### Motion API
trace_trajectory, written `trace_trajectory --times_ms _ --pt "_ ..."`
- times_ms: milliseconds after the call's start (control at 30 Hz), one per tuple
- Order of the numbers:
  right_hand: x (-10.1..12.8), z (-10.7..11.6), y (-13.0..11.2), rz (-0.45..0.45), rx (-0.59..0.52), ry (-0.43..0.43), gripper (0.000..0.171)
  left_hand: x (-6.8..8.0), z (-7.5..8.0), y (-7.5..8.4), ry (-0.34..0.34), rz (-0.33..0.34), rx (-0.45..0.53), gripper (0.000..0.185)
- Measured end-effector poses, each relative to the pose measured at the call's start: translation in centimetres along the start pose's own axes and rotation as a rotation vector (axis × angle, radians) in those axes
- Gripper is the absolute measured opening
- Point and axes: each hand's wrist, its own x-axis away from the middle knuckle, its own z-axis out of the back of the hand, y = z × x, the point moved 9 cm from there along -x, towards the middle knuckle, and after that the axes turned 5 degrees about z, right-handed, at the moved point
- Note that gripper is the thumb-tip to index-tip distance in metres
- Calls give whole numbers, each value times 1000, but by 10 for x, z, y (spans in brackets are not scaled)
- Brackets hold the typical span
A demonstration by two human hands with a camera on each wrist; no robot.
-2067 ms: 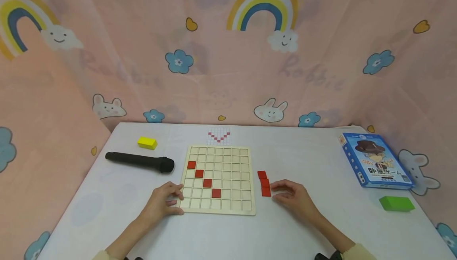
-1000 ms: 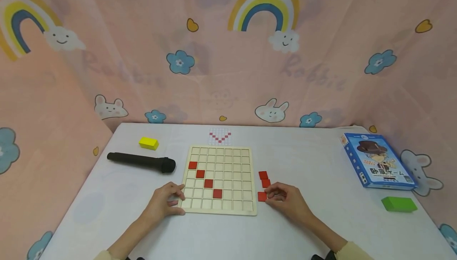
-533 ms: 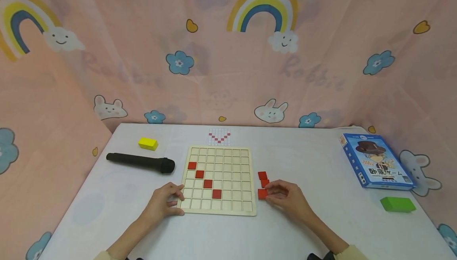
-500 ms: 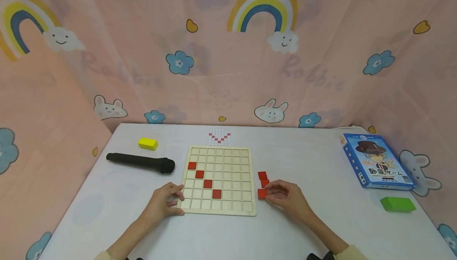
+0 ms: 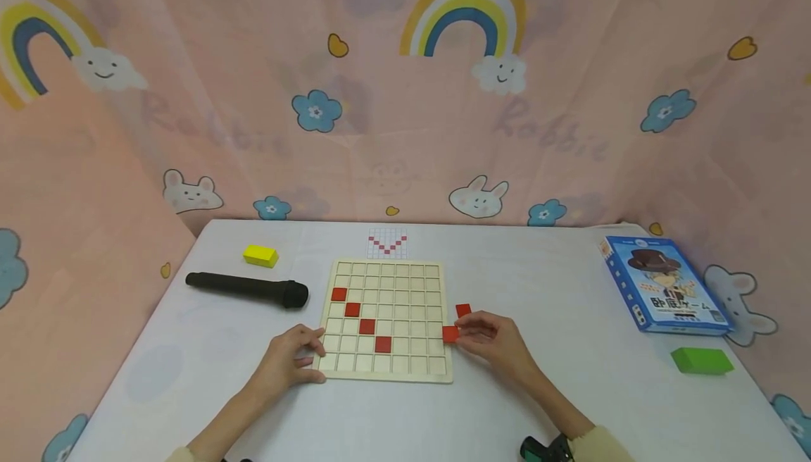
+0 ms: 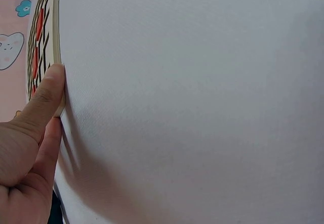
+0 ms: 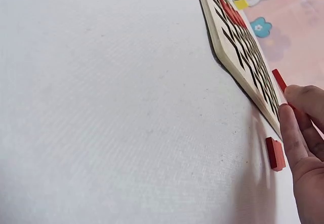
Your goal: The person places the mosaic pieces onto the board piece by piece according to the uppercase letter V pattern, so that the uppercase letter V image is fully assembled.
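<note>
A pale wooden grid board [image 5: 415, 321] lies in the middle of the white table, with several red square tiles [image 5: 367, 326] in a diagonal of its cells. My left hand [image 5: 288, 356] grips the board's near left corner; in the left wrist view the thumb [image 6: 48, 89] presses its edge. Between thumb and fingertips, my right hand [image 5: 497, 342] pinches a red tile [image 5: 450, 334] over the board's right edge. Loose red tiles [image 7: 275, 154] lie on the table beside that edge, and in the head view the right hand partly hides them.
Behind the board is a small pattern card [image 5: 388, 244] with a red V of squares. A black microphone [image 5: 247, 289] and a yellow block [image 5: 260, 256] lie to the left. At the right are a blue game box [image 5: 668, 286] and a green block [image 5: 702, 361].
My right hand has drawn one red tile away from the loose row, then carried it left to above the board's right edge. The left hand stays at the corner.
</note>
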Motion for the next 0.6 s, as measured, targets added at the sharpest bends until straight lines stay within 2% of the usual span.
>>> trace_trajectory --times_ms 400,600 --pt "-18 -8 3 -27 55 35 31 1 1 -3 7 -4 -13 36" --pt "-23 -14 0 -33 42 44 30 -1 0 -3 0 -3 -13 35"
